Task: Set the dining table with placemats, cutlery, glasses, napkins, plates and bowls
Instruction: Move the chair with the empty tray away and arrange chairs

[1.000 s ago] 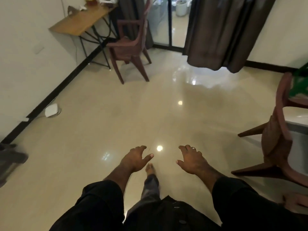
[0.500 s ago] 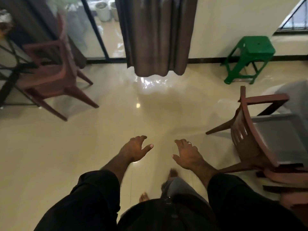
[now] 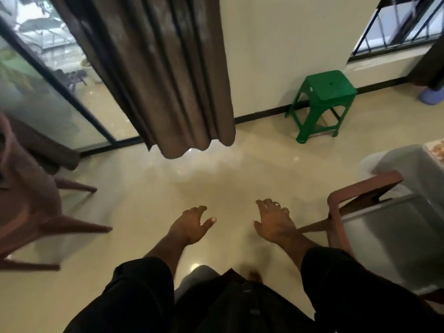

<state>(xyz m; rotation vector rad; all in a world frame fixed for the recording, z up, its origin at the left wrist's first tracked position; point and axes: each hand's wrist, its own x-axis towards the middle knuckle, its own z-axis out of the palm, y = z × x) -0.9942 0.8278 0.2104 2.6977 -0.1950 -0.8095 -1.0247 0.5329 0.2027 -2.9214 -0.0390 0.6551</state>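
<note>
Progress unclear: left hand (image 3: 189,224) and right hand (image 3: 274,222) hang relaxed, fingers apart, holding nothing; tabletop (image 3: 408,164) edge barely visible.

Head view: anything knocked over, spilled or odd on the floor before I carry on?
Nothing stands out. The green stool stands upright by the wall, the brown chair stands at the grey table, and both the left hand and right hand are empty.

Glossy beige floor (image 3: 134,212): green stool (image 3: 323,102), brown chairs (image 3: 348,212), purple tub (image 3: 431,96).
</note>
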